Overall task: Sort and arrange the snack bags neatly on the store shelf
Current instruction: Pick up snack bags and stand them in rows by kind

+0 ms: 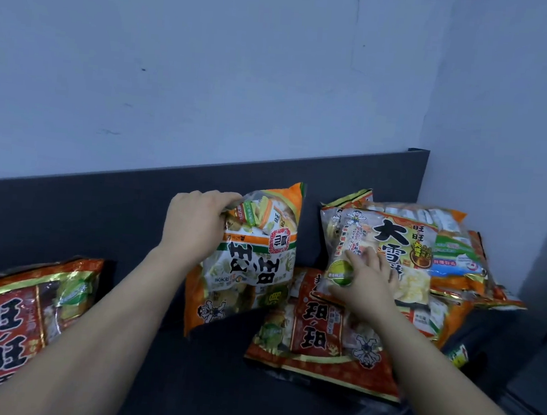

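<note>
Left hand [195, 224] grips orange bag [248, 257]; right hand [366, 280] flat on pile bag [393, 246].

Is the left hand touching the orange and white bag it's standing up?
Touching. The head view shows the left hand closed over the top corner of the orange and white bag, fingers curled onto its edge.

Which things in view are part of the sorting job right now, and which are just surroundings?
Part of the job:
- orange bag, gripped by left hand
- white bag, under right hand
- red bag beneath
- red bag at far left
- shelf

Surroundings:
- wall
- dark back panel
</note>
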A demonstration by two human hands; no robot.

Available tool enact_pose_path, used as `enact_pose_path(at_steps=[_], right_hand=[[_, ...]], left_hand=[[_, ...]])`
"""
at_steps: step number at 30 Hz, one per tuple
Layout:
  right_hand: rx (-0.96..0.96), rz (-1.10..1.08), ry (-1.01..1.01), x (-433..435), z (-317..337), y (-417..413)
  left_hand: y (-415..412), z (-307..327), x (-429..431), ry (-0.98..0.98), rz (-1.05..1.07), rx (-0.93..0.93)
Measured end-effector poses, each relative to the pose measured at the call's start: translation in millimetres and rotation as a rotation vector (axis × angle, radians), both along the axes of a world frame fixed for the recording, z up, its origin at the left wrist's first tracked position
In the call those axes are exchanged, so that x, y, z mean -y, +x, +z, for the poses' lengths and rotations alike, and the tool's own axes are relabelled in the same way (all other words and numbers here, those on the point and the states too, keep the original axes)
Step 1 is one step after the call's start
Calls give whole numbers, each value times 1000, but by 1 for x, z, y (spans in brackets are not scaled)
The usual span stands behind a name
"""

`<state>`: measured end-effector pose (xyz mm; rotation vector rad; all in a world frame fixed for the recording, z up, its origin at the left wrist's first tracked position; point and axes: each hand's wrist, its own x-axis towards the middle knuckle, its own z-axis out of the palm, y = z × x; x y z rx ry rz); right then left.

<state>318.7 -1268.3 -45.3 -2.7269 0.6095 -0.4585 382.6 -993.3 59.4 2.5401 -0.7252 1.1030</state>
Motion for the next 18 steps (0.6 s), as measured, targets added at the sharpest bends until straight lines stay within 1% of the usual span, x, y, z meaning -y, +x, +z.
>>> enact_pose_path(at_steps=[6,9,12,14,18], right_hand=[[-52,-2,5,-2,2,-2],[11,10,29,-12,2,-4],[189,162,109,-30,21,0],[268,293,107,-48,43,6],[261,452,-87,-83,88,22]], left_hand=[[1,-5,-4,10,-5,-15],[1,-8,-7,13,-3,-18],[1,-8,-9,20,-22,8],[1,-8,-10,22,-41,14],[1,-7,-12,30,-115,37]])
